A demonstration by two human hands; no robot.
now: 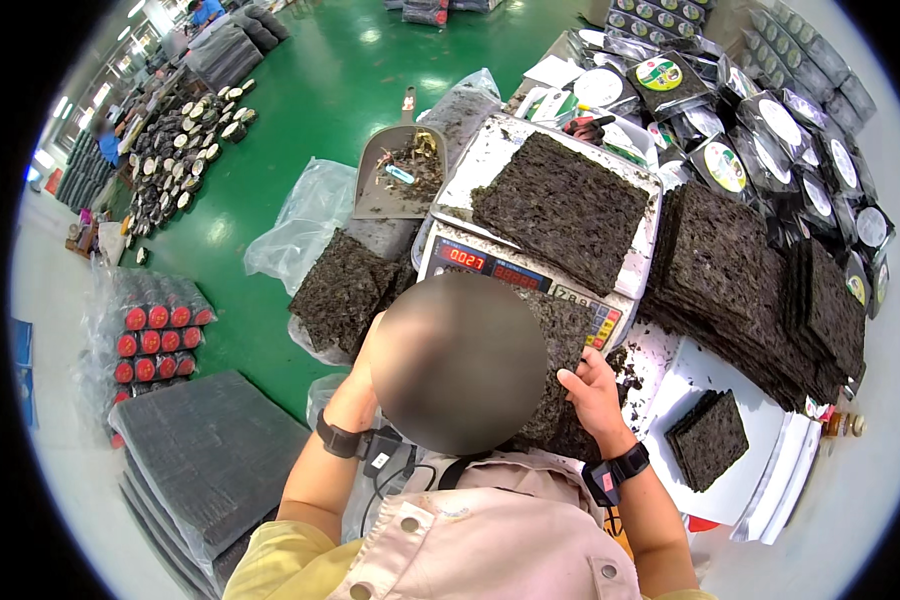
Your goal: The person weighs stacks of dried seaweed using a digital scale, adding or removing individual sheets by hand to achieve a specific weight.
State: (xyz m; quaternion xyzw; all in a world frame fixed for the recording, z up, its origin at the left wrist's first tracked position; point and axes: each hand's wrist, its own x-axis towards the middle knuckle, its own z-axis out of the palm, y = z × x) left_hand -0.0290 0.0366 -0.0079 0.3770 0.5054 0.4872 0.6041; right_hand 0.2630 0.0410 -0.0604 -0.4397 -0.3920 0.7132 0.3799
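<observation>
My right hand [594,390] grips the right edge of a dark dried seaweed sheet [566,330] between thumb and fingers, just in front of a digital scale. My left hand [371,360] is at the sheet's left side, its fingers mostly hidden by a blurred round patch, so its hold cannot be told. A stack of seaweed sheets [562,210] lies on the metal pan of the digital scale [450,251], whose red display is lit. Left of the scale, more seaweed sheets [341,292] rest on plastic wrapping. A tall seaweed pile [720,262] stands right of the scale.
A dustpan [401,176] with scraps lies beyond the left sheets. Packaged seaweed [727,165] is heaped at the back right. A small square seaweed stack [709,442] sits on white paper at the right. A large wrapped stack [210,450] stands at the lower left.
</observation>
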